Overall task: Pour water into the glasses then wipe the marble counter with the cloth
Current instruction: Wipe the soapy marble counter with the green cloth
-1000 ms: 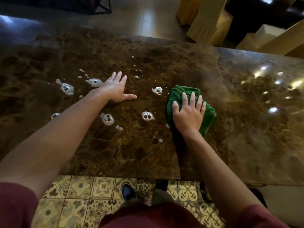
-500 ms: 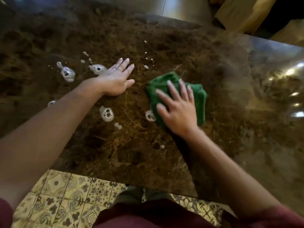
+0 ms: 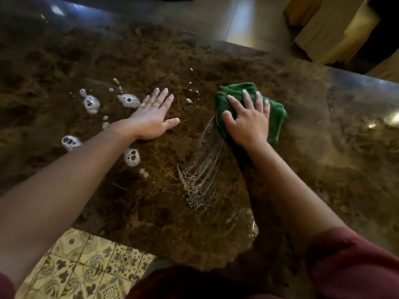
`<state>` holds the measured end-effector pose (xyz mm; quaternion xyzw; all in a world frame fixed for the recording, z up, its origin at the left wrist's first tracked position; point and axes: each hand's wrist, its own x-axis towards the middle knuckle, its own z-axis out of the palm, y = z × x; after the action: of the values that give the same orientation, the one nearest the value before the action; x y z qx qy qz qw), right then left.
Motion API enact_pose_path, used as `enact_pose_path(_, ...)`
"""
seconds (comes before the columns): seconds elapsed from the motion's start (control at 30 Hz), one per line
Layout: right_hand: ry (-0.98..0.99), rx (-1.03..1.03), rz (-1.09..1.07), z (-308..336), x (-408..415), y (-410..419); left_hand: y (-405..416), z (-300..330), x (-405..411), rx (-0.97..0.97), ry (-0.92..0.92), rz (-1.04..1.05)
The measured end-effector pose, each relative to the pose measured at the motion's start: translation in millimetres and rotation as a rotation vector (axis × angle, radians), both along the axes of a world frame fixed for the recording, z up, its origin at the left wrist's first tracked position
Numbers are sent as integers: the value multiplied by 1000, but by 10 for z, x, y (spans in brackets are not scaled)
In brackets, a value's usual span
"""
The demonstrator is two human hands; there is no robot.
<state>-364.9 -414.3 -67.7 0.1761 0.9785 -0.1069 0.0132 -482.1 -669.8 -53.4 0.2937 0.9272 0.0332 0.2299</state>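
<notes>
A folded green cloth (image 3: 277, 114) lies on the brown marble counter (image 3: 323, 173), right of centre. My right hand (image 3: 248, 119) presses down on it with fingers spread over the cloth. My left hand (image 3: 153, 119) rests flat on the bare marble to the left, fingers apart, holding nothing. Several white foamy water blobs (image 3: 91, 103) sit left of my left hand. A streaked wet smear (image 3: 199, 175) trails from the cloth toward me. No glasses are in view.
The counter's near edge (image 3: 164, 253) runs diagonally above a patterned tile floor (image 3: 86, 268). Beyond the far edge stand pale covered chairs or furniture (image 3: 332, 33). Light glints off the marble at the far right (image 3: 386, 121).
My right hand has slid the cloth over two foam blobs near the centre, leaving a streaked smear. The left hand stays planted on the marble.
</notes>
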Motion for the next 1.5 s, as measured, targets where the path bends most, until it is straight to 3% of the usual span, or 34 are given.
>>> enact_pose_path(0.1, 21, -19, 165, 36, 191, -418, -17, 16, -22, 7, -9, -11)
enact_pose_path(0.23, 50, -59, 531, 20, 1398, -968, 6, 4, -2, 10, 2, -1)
enact_pose_path(0.3, 32, -77, 604, -17, 1674, -939, 41, -2, 46, -7, 19, 23)
enact_pose_path(0.37, 45, -48, 572, -51, 1557, -729, 85, -8, 86, -28, 35, 41)
enact_pose_path(0.5, 28, 56, 267, -42, 668, -236, 101, 24, 113, -32, 24, 54)
enact_pose_path(0.63, -12, -1, 92, 36, -22, -145, 59, 49, 91, -3, -9, 46)
enact_pose_path(0.7, 31, -2, 181, 3, 261, -425, 32, 15, 83, 9, -5, 52)
enact_pose_path(0.83, 71, -38, 408, -8, 1630, -1106, 47, -32, 60, 15, 6, 39)
enact_pose_path(0.93, 39, -28, 442, -27, 1876, -1075, 41, -10, 71, 18, 4, 46)
enact_pose_path(1.0, 19, 11, 417, -17, 1576, -900, 49, 3, 72, 15, 9, 35)
enact_pose_path(1.1, -19, 89, 214, -47, 690, -535, 49, -10, 80, 15, 4, 42)
enact_pose_path(1.23, -66, 22, 42, 38, -46, -351, 40, -5, 81, 20, 2, 49)
enact_pose_path(1.5, 4, 48, 297, -51, 1874, -1288, 44, -49, 85, 20, 27, 38)
